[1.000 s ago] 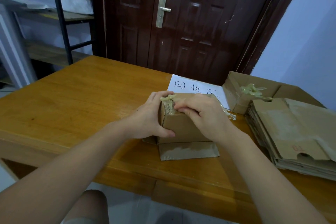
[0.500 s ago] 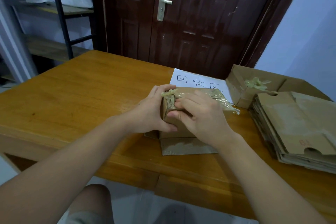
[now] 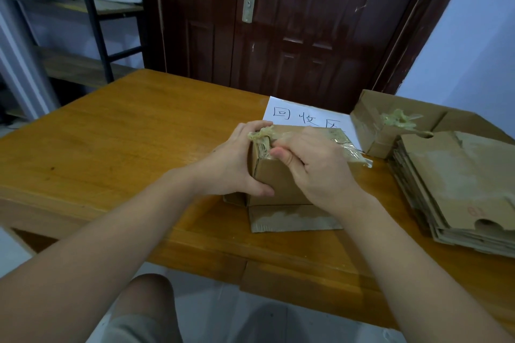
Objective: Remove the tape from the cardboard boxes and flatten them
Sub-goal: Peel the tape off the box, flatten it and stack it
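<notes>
Small cardboard box near table front edge, left hand grips its left side, right hand pinches tape at top corner; flattened boxes stacked right

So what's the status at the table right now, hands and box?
Left hand grips the cardboard box, steadying it. Right hand pinches the tape at the top edge. Box not flattened yet. Nothing in the way.
</notes>
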{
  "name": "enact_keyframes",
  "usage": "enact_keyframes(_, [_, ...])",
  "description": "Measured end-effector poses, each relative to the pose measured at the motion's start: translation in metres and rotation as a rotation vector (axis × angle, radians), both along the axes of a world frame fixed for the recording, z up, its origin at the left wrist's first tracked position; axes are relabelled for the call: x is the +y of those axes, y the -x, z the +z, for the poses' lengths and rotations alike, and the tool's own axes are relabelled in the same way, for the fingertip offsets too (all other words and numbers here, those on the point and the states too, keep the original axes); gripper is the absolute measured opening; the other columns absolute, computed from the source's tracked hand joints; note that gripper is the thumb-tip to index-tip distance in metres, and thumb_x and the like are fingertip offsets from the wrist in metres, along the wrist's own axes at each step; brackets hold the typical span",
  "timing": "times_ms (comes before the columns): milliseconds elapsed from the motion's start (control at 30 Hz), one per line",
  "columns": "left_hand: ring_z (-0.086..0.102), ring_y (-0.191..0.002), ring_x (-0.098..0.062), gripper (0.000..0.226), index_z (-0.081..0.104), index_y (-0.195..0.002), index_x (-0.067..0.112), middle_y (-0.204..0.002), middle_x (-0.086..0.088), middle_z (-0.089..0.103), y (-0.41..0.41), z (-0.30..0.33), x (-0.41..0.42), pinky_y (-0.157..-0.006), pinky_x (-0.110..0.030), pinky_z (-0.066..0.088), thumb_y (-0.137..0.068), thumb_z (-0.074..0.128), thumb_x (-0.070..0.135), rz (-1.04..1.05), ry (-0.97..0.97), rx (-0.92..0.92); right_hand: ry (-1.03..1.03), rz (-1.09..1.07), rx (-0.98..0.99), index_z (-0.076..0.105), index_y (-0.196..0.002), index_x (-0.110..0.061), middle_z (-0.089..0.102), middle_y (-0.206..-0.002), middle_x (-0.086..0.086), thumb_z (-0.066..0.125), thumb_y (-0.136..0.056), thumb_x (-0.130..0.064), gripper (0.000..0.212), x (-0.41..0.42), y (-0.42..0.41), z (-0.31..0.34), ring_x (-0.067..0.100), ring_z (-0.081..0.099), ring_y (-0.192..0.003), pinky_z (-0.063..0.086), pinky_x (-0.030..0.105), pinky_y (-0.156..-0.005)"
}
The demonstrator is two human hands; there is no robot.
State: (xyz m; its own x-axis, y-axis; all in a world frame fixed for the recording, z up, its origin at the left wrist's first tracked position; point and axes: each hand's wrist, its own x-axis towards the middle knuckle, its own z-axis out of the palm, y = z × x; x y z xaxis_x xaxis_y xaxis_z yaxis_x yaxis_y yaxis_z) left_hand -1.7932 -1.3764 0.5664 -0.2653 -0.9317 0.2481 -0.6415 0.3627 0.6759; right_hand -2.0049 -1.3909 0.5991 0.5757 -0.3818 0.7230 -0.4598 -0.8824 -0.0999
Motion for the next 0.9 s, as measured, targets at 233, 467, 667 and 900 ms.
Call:
enact_keyframes(233, [0.048, -0.133, -0.008, 0.133, 0.004, -0.148, 0.056, -0.147, 0.015, 0.041, -0.002, -0.006, -0.009, -0.107, -0.026, 0.045, -0.055, 0.098, 0.046, -0.119, -0.062, 0.034, 0.074, -0.088, 0.153, 0.069, -0.108, -0.011, 0.069, -0.108, 0.001, 0.078, -0.082, -0.053, 0.051, 0.009, 0.007, -0.005, 0.02, 0.059, -0.101, 0.047, 0.032, -0.088])
enact_keyframes(467, [0.05, -0.131, -0.014, 0.131, 0.006, -0.152, 0.05, -0.146, 0.011, 0.04, -0.002, -0.006, -0.007, -0.106, -0.039, 0.051, -0.06, 0.099, 0.036, -0.108, -0.061, 0.05, 0.187, -0.036, 0.009, 0.074, -0.09, -0.005, 0.072, -0.091, 0.006, 0.078, -0.09, -0.036, 0.031, 0.008, -0.002, -0.012, 0.029, 0.066, -0.087, 0.052, 0.041, -0.078])
enact_keyframes(667, [0.051, -0.128, -0.013, 0.131, 0.008, -0.151, 0.049, -0.146, 0.01, 0.04, -0.002, -0.004, -0.007, -0.102, -0.033, 0.053, -0.06, 0.1, 0.034, -0.089, -0.064, 0.056, 0.282, -0.02, -0.035, 0.076, -0.088, -0.004, 0.075, -0.086, 0.007, 0.077, -0.093, -0.027, 0.024, 0.004, -0.005, -0.016, 0.027, 0.068, -0.08, 0.054, 0.042, -0.07])
enact_keyframes(900, [0.047, -0.134, -0.013, 0.133, 0.007, -0.152, 0.05, -0.149, 0.012, 0.039, -0.001, -0.003, -0.008, -0.108, -0.036, 0.05, -0.056, 0.099, 0.041, -0.111, -0.08, 0.08, 0.336, -0.008, 0.084, 0.076, -0.102, -0.004, 0.076, -0.103, 0.007, 0.069, -0.1, -0.024, 0.021, 0.005, 0.003, -0.008, 0.024, 0.069, -0.093, 0.056, 0.036, -0.083])
